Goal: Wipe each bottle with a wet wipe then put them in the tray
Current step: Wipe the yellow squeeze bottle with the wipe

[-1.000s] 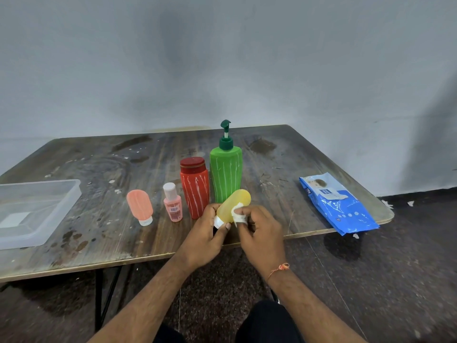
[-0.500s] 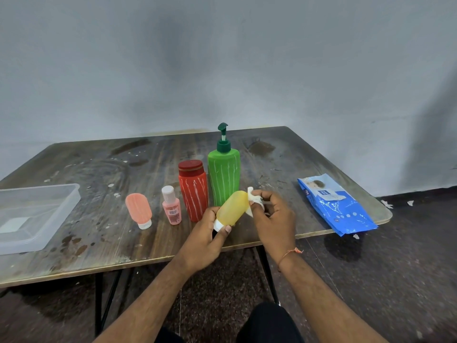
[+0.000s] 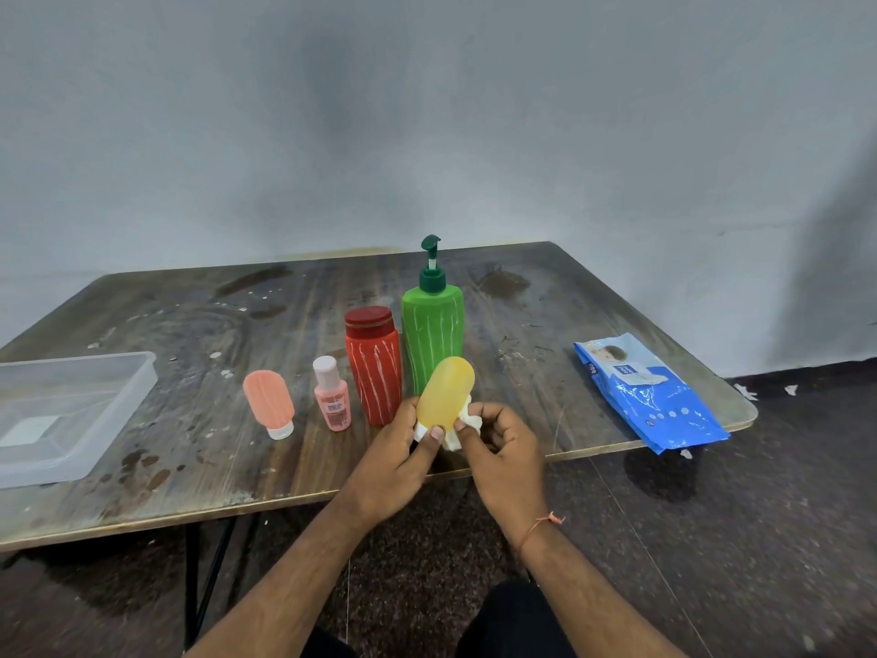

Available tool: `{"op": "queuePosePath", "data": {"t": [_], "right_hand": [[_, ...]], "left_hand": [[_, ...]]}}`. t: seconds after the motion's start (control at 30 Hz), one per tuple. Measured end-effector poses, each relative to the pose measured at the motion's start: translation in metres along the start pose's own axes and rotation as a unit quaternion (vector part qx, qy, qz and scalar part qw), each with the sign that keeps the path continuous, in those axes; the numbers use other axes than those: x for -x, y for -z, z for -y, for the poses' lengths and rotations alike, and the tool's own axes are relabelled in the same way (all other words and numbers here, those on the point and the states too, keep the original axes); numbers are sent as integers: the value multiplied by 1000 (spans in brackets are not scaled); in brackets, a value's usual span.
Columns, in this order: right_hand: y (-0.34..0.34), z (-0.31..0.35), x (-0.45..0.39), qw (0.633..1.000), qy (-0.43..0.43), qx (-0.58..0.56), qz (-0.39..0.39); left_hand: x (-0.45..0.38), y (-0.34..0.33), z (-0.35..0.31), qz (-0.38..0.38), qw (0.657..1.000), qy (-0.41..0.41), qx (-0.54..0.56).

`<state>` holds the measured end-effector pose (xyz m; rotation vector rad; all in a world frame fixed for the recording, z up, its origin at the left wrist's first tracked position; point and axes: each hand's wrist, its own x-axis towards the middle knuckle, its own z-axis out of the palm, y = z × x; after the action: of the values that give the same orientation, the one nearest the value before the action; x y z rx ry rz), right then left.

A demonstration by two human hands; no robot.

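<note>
My left hand (image 3: 396, 460) grips the lower, cap end of a small yellow bottle (image 3: 446, 390), which tilts up and to the right above the table's front edge. My right hand (image 3: 503, 448) pinches a crumpled white wet wipe (image 3: 467, 417) against the bottle's right side near its base. Behind stand a green pump bottle (image 3: 433, 334), a red bottle (image 3: 372, 363), a small pink bottle (image 3: 331, 394) and a salmon tube (image 3: 269, 402) resting on its cap. The clear plastic tray (image 3: 125, 396) lies at the far left with no bottle inside it.
A blue pack of wet wipes (image 3: 648, 394) lies at the table's right front corner, partly over the edge. The wooden table (image 3: 190, 467) is stained and backs onto a grey wall. Dark floor surrounds it.
My right hand has slid the wipe from the bottle's upper end back down to its base. The left hand keeps its hold on the bottle.
</note>
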<state>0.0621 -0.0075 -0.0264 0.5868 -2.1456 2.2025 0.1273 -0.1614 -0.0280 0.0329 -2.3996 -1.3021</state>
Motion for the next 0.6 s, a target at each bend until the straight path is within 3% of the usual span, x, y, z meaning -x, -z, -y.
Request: {"op": "queuePosePath", "data": {"t": [0.13,0.37,0.6], "right_hand": [[12,7,-4,999,13,35,22],[11,21,-34,992,-15,-121,-43],[7,5,-23,992,-74,-88,42]], "left_hand": [[0,-1,1,22,1000,-5,11],[2,-1,-4,41,998,17,38],[1,0,1,42,998,29,47]]}}
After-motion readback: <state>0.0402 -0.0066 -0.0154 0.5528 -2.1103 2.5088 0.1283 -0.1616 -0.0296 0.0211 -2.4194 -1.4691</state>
